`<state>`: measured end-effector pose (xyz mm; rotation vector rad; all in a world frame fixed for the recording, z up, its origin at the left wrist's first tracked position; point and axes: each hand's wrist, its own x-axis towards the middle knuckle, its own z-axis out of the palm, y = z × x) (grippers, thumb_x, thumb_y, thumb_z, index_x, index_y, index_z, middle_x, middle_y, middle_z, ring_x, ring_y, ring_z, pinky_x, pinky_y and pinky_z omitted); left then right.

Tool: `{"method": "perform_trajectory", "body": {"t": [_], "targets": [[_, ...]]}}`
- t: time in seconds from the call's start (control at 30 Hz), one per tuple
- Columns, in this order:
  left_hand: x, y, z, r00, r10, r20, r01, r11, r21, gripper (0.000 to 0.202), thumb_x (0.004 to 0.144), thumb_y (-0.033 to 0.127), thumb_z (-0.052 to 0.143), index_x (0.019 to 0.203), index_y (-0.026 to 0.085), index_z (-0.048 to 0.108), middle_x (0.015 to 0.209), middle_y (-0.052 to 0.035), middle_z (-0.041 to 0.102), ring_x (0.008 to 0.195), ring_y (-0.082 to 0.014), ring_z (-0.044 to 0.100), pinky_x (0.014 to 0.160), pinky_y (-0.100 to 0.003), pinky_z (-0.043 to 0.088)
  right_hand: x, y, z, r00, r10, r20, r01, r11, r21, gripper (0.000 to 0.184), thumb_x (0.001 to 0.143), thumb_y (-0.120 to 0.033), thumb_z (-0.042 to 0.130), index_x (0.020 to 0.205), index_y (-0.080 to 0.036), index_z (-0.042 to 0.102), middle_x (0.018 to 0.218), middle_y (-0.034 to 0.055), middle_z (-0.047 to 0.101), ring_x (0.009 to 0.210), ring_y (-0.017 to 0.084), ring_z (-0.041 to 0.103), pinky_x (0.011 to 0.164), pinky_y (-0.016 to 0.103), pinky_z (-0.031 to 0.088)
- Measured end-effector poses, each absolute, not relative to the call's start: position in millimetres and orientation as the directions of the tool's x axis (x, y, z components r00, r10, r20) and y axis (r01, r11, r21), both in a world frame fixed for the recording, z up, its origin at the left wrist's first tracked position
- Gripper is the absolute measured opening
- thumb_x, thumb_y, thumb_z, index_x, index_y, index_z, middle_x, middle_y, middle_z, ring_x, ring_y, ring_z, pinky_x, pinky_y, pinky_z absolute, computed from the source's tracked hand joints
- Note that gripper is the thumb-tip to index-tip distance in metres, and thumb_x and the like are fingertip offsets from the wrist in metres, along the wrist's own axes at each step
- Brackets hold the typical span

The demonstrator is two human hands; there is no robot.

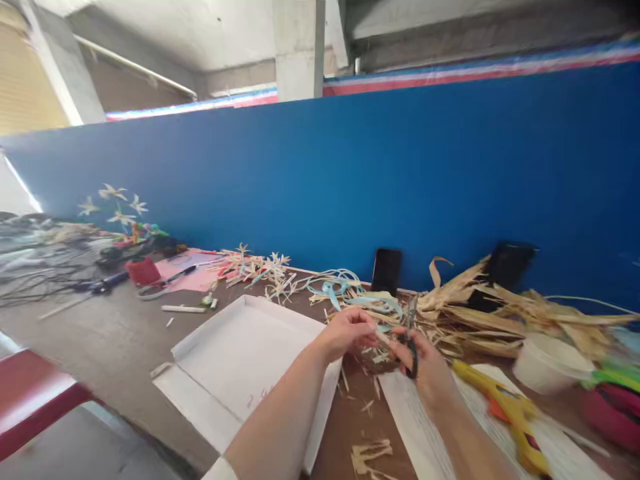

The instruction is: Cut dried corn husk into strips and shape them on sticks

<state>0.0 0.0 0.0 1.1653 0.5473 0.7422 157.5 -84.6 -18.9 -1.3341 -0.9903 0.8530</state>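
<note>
My left hand [349,333] is closed, fingertips pinching one end of a small pale strip [382,337] that looks like dried husk. My right hand [426,363] is wrapped round black-handled scissors [412,357], their blades pointing up and away from me. The strip's other end meets the right fingers, so the two hands are nearly touching. Below them, pale cut scraps [370,457] lie on the brown table [357,427]. A white open box lid [255,347] sits under my left forearm, and printed paper [413,417] lies beneath my right wrist.
To the right are a yellow glue gun [505,413], a white tub [550,363] and a heap of dried husks [480,320]. A phone [387,270] leans on the blue partition [320,180]. Light blue ribbon [340,287] and pale husk flowers [273,263] lie behind the box lid.
</note>
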Motion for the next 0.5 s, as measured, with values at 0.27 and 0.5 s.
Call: {"method": "perform_trajectory", "body": {"t": [0.27,0.5], "targets": [[2.0,1.6,-4.5,0.613,0.788,0.054,-0.266,0.142,0.954,0.048,0.057,0.036,0.079,0.094,0.013,0.058,0.068,-0.0009,0.059,0.06,-0.0107,0.058,0.062,-0.027,0.048,151.5,-84.7,-11.6,0.413,0.878,0.243,0.172,0.186,-0.967,0.041,0.062,-0.03,0.072,0.098,-0.02,0.055,0.075,0.0009,0.063,0.066,0.017,0.055,0.063,0.029,0.044],[1.2,3.1,-3.1,0.641,0.768,-0.005,-0.205,0.178,0.963,0.05,0.057,0.034,0.079,0.099,0.012,0.061,0.075,-0.0043,0.062,0.06,-0.0105,0.058,0.061,-0.026,0.048,155.6,-85.8,-12.8,0.421,0.886,0.195,0.119,0.16,-0.98,0.041,0.063,-0.032,0.073,0.098,-0.02,0.055,0.078,0.0022,0.063,0.068,0.017,0.056,0.065,0.029,0.045]]}}
